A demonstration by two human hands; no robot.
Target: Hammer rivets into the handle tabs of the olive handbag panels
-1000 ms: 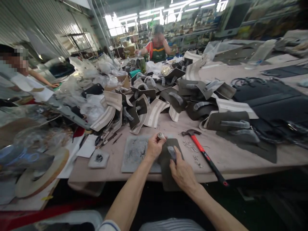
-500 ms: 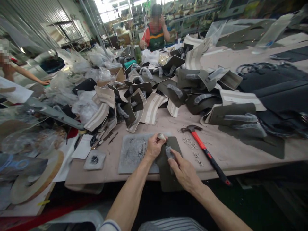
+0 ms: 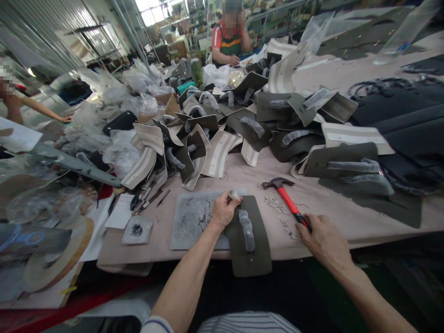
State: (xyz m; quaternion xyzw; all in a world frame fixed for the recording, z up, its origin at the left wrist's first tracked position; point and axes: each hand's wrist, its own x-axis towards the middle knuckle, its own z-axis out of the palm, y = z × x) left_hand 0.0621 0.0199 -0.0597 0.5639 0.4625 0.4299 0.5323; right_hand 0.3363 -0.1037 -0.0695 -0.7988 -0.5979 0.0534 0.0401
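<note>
At the left edge of the view, a person's bare arm (image 3: 43,110) reaches over clear plastic bags. Nearer, a flat ring with a tan outer edge (image 3: 57,259) lies beside white paper (image 3: 120,211). On the cloth-covered table (image 3: 159,245), a small, pale square block with dark bits on it (image 3: 137,230) sits just below some slim metal hand tools (image 3: 147,199).

Next comes a grey rectangular slab with black marks (image 3: 192,219). The left hand (image 3: 224,210) pinches a short, pale cylindrical piece (image 3: 233,195) between thumb and fingers, at the upper left of a dark olive flat panel (image 3: 260,231). The panel overlaps the slab's right side and overhangs the table's front edge; a plastic-wrapped handle (image 3: 247,231) runs down it.

Right of it are scattered small silvery metal pieces (image 3: 276,205), then a claw hammer with a red and black handle (image 3: 286,198); the right hand (image 3: 326,240) curls its fingers around the black grip. Behind, similar panels (image 3: 218,152) are heaped; black bags (image 3: 409,120) lie far right.
</note>
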